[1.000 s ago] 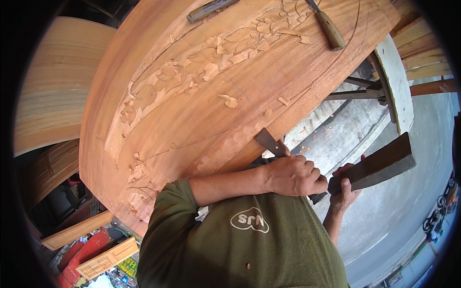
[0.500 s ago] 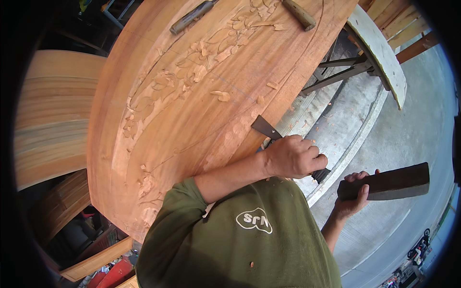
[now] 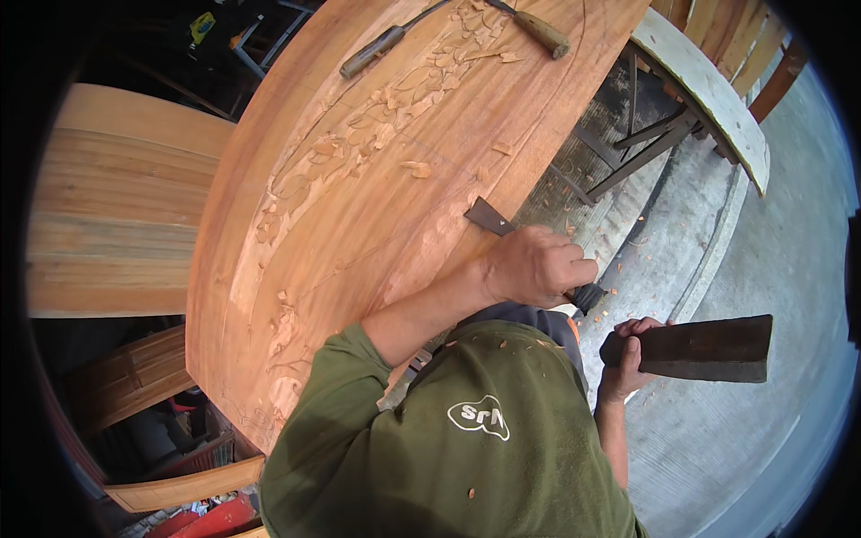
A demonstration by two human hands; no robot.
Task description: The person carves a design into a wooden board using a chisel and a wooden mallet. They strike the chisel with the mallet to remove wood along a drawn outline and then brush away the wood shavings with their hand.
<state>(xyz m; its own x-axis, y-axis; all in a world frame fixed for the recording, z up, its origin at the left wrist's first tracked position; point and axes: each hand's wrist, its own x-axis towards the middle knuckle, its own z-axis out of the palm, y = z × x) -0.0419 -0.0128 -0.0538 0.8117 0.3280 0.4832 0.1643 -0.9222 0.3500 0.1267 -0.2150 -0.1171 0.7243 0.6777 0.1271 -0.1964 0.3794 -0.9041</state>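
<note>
L hand (image 3: 536,266) wrapped tight round a flat-bladed steel chisel w/ dark handle (image 3: 489,218); blade tip sits on the edge of the big round reddish-brown carved wood panel (image 3: 359,206), near its lower-right rim, handle butt pokes out past the little-finger side, pointing toward the mallet. Grip looks set that way so the butt is exposed for a strike – my read, not seen. L forearm comes up from the green sleeve, wrist roughly straight, knuckles up.

R hand (image 3: 628,351) closed round the narrow end of a dark wedge-shaped wooden mallet block (image 3: 695,348), held about level, thick end out to the right, just beside but apart from the chisel butt. R forearm near vertical below it, elbow tucked in by the torso.

Panel lies tilted on the tabletop frame; a band of leaf/floral relief carving follows its curve, loose wood chips (image 3: 414,167) on it. Two spare wood-handled carving tools (image 3: 377,51) (image 3: 541,33) lie at the far part of the panel, well apart from both hands, prob. parked within reach. Pale curved plank (image 3: 708,85) & metal struts at right, grey concrete floor (image 3: 789,269) below. Light wooden slatted panel (image 3: 117,197) at left.
</note>
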